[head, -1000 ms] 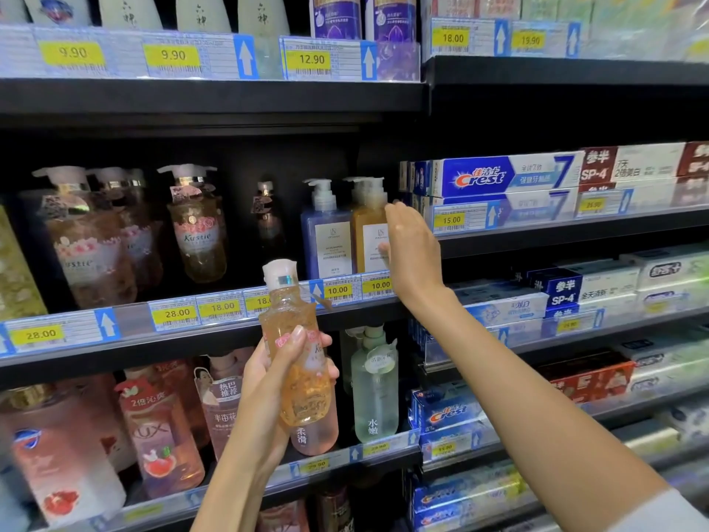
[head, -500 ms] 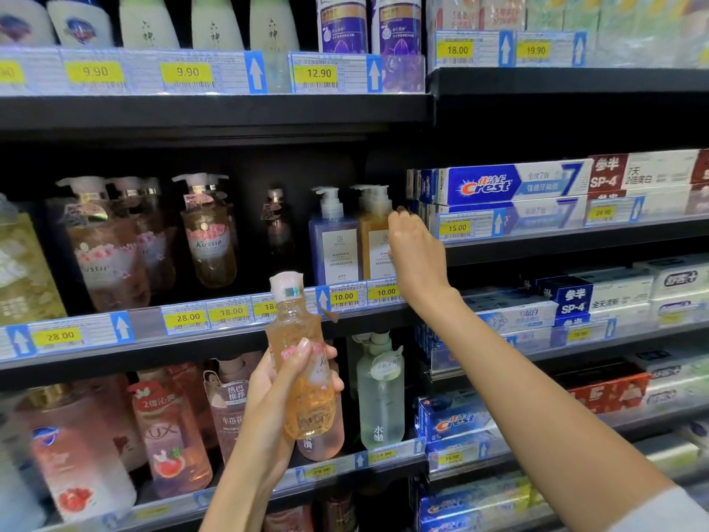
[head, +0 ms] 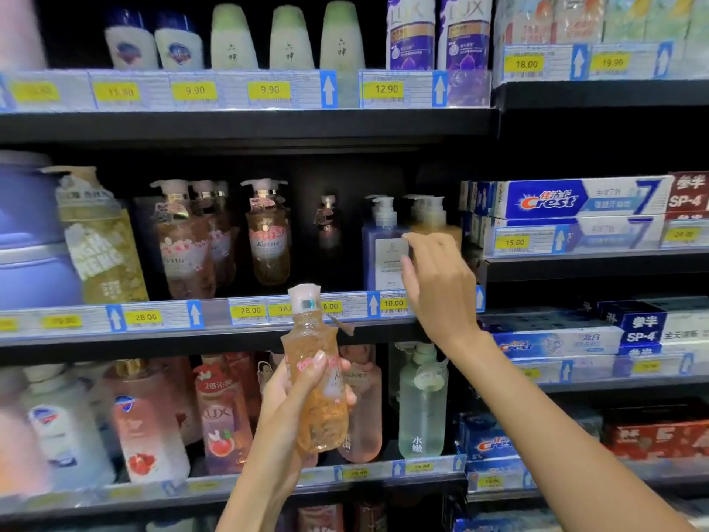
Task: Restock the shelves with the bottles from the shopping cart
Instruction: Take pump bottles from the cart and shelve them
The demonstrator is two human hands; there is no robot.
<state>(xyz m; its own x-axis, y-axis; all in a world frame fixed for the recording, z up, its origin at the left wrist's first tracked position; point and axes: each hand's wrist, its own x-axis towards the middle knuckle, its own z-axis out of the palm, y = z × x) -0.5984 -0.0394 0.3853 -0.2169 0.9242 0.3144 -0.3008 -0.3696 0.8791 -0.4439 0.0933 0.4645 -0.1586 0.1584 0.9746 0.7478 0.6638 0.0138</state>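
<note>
Evidently the left hand [head: 303,393] grips an orange Kustie bottle [head: 316,374] upright below the middle shelf edge [head: 215,320], kept ready, while the right hand [head: 441,286] touches the amber pump bottle [head: 431,216]; its grasp I cannot tell. Dark room opens left of the blue pump bottle [head: 383,243].

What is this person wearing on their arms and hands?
Nothing on either hand: the left hand and right hand are bare, with no gloves, rings or watch showing. Both forearms are uncovered. A bit of white sleeve shows at the right arm's edge.
</note>
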